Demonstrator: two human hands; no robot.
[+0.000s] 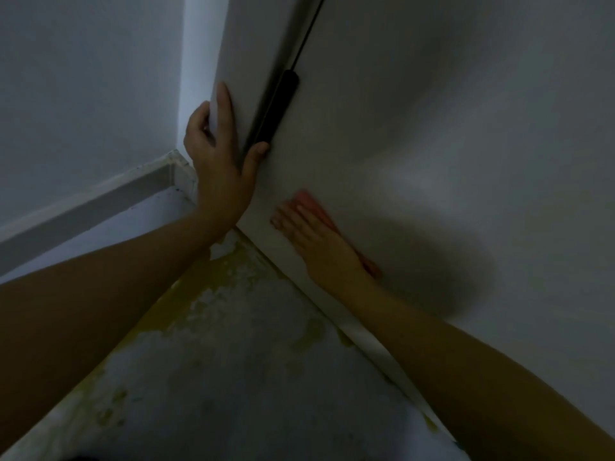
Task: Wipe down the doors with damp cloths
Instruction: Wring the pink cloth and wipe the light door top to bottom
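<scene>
A pink damp cloth (311,207) lies flat against the lower part of a white door (432,144), pinned there under my right hand (309,234). The cloth looks soft and limp, so I judge it will bunch or slip unless my palm keeps it spread; it shows only as a pink edge past my fingertips and a strip beside my wrist. My right hand's fingers are straight and close together, pressing the cloth to the panel rather than gripping it. The hand is motion-blurred.

The door is stiff and smooth, and probably swings if pushed, so it needs steadying at its edge. My left hand (219,154) does that just above and to the left of the cloth: fingers wrapped round the door's narrow edge, thumb resting on the face just below a black hinge (279,111).

Beyond the door edge is a pale wall (83,78) with a skirting board (100,201). Below is a grey floor (233,377) with yellowish stains.
</scene>
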